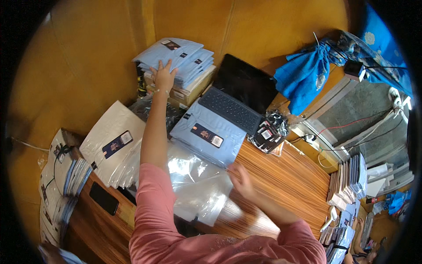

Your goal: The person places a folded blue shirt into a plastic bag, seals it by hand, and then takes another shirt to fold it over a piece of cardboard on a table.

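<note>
My left hand point(164, 78) reaches far forward, fingers spread, against a stack of folded light blue shirts point(193, 66) in clear plastic, lying on cardboard boxes. Another folded blue shirt point(184, 132) with a dark tag point(206, 136) lies flat on the table below the laptop. At its near right corner is my right hand point(241, 181), slightly blurred, its fingers partly curled; whether they pinch the corner or the plastic cannot be made out. Clear plastic bags point(198, 180) spread between that shirt and my body, partly covered by my left arm.
A laptop point(231, 110) stands open behind the blue shirt, with a pile of dark tags point(266, 136) beside it. Packed cream shirts point(114, 136) and a black phone point(104, 198) lie at the left. More shirt stacks point(347, 180) stand at the right table edge, near a window point(351, 119).
</note>
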The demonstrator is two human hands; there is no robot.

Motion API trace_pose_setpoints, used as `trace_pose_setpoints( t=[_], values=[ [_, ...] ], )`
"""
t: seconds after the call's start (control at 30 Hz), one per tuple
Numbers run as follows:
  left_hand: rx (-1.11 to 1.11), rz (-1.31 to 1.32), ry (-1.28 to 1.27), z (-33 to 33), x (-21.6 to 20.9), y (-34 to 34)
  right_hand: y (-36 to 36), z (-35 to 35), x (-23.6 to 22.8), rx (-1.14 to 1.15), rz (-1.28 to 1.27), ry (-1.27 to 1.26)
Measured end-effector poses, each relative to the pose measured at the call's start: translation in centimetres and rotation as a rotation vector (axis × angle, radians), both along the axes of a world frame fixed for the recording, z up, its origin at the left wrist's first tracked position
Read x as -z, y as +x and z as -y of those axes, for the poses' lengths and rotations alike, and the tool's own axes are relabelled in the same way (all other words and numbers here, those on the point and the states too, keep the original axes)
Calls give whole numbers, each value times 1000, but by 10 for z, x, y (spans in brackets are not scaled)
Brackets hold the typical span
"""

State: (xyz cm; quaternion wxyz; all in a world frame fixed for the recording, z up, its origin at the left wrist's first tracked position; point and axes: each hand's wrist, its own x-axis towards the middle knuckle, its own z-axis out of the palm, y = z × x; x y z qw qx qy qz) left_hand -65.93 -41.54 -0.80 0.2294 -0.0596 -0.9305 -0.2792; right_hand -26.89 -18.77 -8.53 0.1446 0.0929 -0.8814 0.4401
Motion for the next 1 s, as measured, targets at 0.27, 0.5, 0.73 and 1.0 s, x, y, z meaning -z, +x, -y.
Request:
trace_pose_setpoints(
  t=[0.27,0.5,0.73,1.0],
  values=[
    [54,-11,-98,-78,1,57,252,-112,77,450,387,617],
    [-13,-491,-89,-57,23,7,249,-120,80,396,327,544],
    [987,-632,469,-248,-115,354,263,-136,102,386,265,659],
    [2855,-97,101,-287,-206,700,352,-112,11,202,487,-133]
  ],
)
